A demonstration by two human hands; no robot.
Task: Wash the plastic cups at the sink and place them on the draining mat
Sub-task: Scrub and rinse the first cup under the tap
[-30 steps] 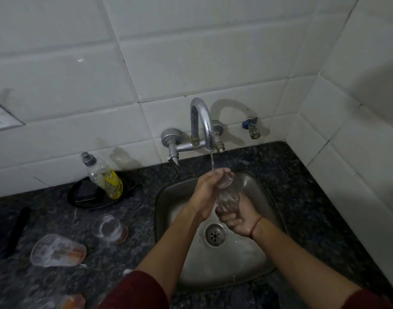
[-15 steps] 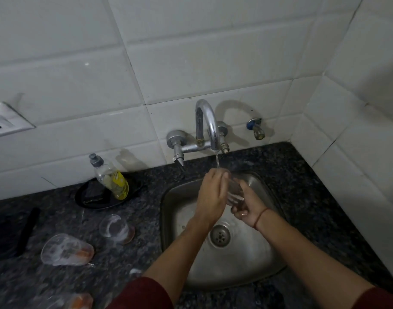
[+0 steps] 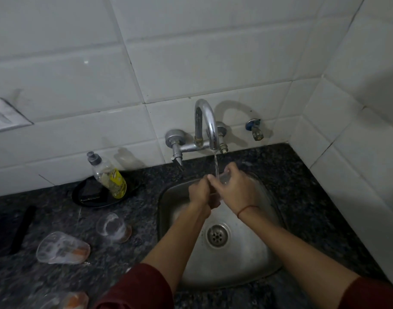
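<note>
Over the steel sink [image 3: 235, 268] both my hands meet under the thin water stream from the chrome tap [image 3: 207, 126]. My right hand [image 3: 236, 190] wraps round a clear plastic cup [image 3: 224, 177], of which only a bit of rim shows by the stream. My left hand [image 3: 200, 194] has its fingers curled against the cup's other end, touching the right hand. On the counter to the left, a clear cup [image 3: 111, 227] with orange residue stands, a second cup [image 3: 61, 248] lies on its side, and a third cup [image 3: 65, 301] sits at the bottom edge.
A dish-soap bottle [image 3: 108, 175] leans on a black plate [image 3: 95, 197] behind the cups. A dark flat object [image 3: 21, 230] lies at the far left. A small second tap [image 3: 254, 130] sticks out of the tiled wall. White tiled walls close the back and right.
The cup has gone from upright and visible between my hands to mostly hidden in them. My right hand has risen over it and my left hand has dropped lower beside it.
</note>
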